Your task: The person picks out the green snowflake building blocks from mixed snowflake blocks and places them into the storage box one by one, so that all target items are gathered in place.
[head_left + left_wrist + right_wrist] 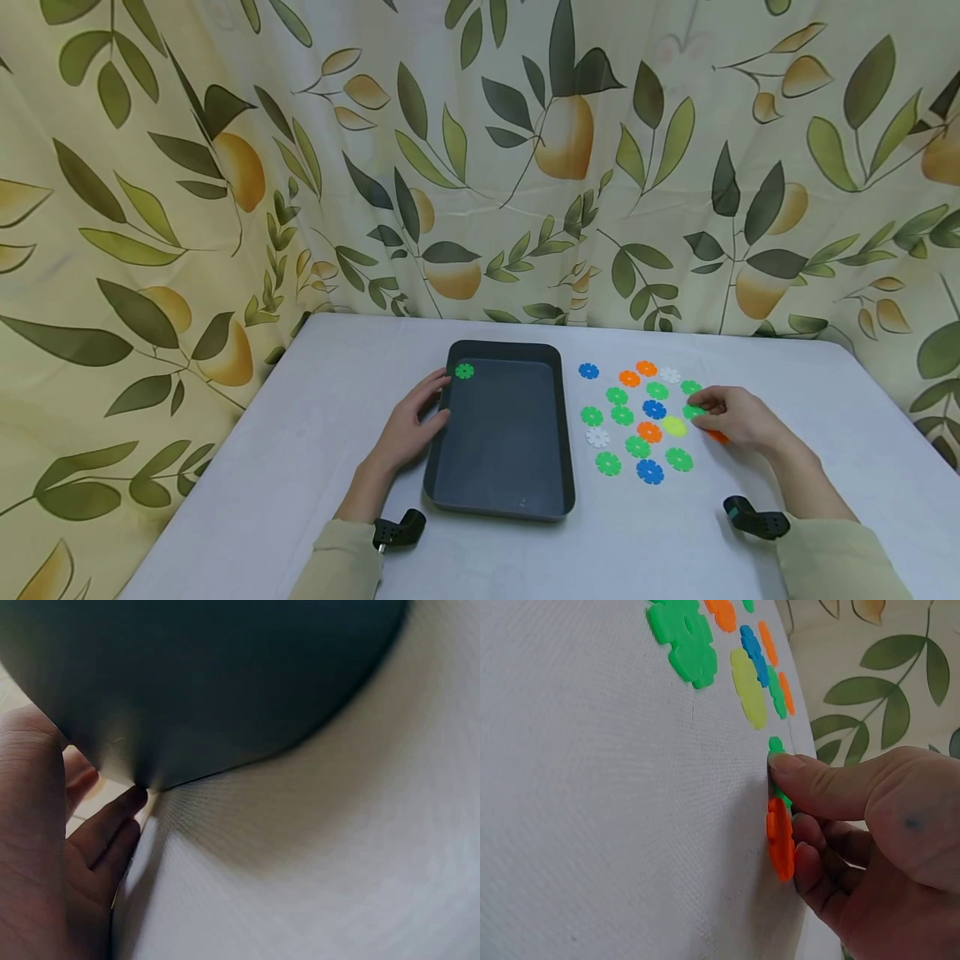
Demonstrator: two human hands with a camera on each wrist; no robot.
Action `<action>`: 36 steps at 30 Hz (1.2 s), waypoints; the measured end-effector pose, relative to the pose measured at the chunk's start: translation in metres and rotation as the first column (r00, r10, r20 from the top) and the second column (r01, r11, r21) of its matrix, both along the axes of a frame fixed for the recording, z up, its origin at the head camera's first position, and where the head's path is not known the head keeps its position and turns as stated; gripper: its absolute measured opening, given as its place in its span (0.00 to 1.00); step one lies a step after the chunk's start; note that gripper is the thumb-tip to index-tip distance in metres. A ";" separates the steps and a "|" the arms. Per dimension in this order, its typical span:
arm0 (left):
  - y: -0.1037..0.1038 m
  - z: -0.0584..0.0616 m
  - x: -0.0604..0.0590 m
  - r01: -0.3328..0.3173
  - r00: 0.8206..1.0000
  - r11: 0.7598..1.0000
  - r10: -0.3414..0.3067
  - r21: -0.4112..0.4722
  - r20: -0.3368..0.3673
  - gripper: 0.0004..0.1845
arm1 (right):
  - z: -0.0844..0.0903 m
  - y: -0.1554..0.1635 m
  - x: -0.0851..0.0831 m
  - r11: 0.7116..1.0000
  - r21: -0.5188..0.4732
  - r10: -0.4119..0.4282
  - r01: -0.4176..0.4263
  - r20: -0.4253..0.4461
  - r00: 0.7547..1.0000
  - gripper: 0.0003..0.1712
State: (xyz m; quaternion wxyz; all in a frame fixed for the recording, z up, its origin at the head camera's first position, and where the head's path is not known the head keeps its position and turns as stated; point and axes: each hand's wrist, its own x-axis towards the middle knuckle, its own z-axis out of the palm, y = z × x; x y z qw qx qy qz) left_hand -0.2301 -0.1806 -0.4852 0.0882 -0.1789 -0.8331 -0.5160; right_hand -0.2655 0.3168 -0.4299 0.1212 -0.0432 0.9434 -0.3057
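The right hand (738, 417) pinches a green disc (693, 411) (thumb on top) — the left hand (412, 425), fingers straight, rests against the tray (442, 467).

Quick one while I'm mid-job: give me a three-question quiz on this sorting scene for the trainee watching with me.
1. True or false: the dark tray already holds one green disc.
2. Which piece does the right hand pinch?
A. a blue disc
B. a green snowflake disc
C. the white disc
3. Fill in: the left hand rests against the tray's ____ edge, as the head camera sees it.

Key
1. True; it lies in the far left corner.
2. B; the thumb presses on it, with an orange disc just beneath the fingers.
3. Left.
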 end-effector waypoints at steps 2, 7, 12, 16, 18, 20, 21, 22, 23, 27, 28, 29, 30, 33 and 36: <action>0.000 0.000 0.000 0.000 1.000 1.000 0.000 0.000 -0.003 0.27 | 0.000 0.000 -0.001 1.000 -0.005 0.010 -0.010 0.008 1.000 0.22; 0.000 0.001 0.000 0.000 1.000 1.000 0.000 0.002 0.005 0.27 | -0.002 0.002 0.001 1.000 -0.023 0.018 -0.018 0.008 1.000 0.23; 0.000 0.001 0.001 -0.003 1.000 1.000 0.003 0.005 0.015 0.27 | -0.005 0.004 0.003 0.999 -0.038 0.010 -0.010 -0.012 1.000 0.24; 0.000 0.001 0.001 0.003 1.000 1.000 -0.004 0.017 0.011 0.27 | -0.005 0.004 0.005 0.999 -0.038 0.005 -0.006 -0.036 0.999 0.24; 0.000 0.001 0.001 0.004 1.000 1.000 -0.004 0.017 0.010 0.27 | -0.005 0.004 0.005 0.999 -0.035 -0.001 -0.001 -0.051 0.999 0.23; 0.000 0.001 0.001 0.000 1.000 1.000 0.000 0.010 0.015 0.27 | -0.005 0.003 0.006 0.999 -0.036 -0.008 0.006 -0.066 0.998 0.23; 0.000 0.001 0.001 -0.002 1.000 1.000 0.002 0.006 0.016 0.27 | -0.005 0.003 0.006 0.999 -0.035 -0.011 0.009 -0.073 0.997 0.23; 0.000 0.001 0.001 -0.004 1.000 1.000 0.004 0.002 0.017 0.27 | -0.005 0.003 0.007 0.999 -0.034 -0.014 0.011 -0.078 0.997 0.23; 0.000 0.000 0.001 -0.006 1.000 1.000 0.006 -0.001 0.017 0.27 | -0.004 0.003 0.007 0.999 -0.034 -0.016 0.014 -0.082 0.996 0.22; 0.001 0.001 0.001 -0.006 1.000 1.000 0.006 -0.004 0.011 0.27 | -0.004 0.004 0.007 0.999 -0.044 -0.027 0.023 -0.079 0.997 0.22; 0.001 0.001 0.001 -0.006 1.000 1.000 0.006 -0.004 0.010 0.27 | -0.004 0.004 0.007 0.998 -0.048 -0.029 0.026 -0.074 0.997 0.22; 0.001 0.001 0.002 -0.006 1.000 1.000 0.006 -0.004 0.010 0.27 | -0.004 0.005 0.007 0.998 -0.052 -0.032 0.029 -0.068 0.997 0.22; 0.001 0.001 0.002 -0.006 1.000 1.000 0.006 -0.005 0.010 0.27 | -0.004 0.005 0.007 0.998 -0.055 -0.035 0.032 -0.062 0.997 0.22; 0.001 0.001 0.001 -0.005 1.000 1.000 0.005 -0.005 0.009 0.27 | -0.004 0.005 0.008 0.997 -0.065 -0.038 0.036 -0.044 0.998 0.23; 0.000 0.001 0.001 -0.001 1.000 1.000 0.001 0.000 0.008 0.27 | -0.003 0.005 0.008 0.997 -0.073 -0.035 0.033 -0.038 0.999 0.24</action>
